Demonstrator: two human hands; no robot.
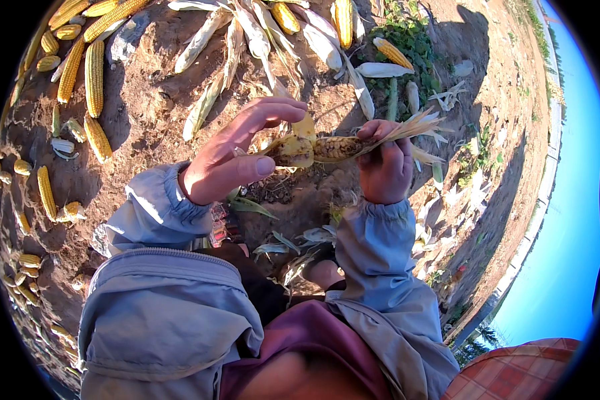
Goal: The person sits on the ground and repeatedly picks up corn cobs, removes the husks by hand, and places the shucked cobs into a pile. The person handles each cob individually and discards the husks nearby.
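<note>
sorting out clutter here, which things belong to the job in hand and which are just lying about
In hand:
- speckled cob
- dry husk at its end
- right hand, gripping
- left hand, close by

Lying about, apparently:
- yellow cobs
- pale stone

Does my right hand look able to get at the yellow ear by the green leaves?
Probably not: your right hand is closed on the husk end of a dark-spotted ear, so its grip looks taken. A pale, husk-covered ear also lies just on the near side of the yellow ear.
</note>
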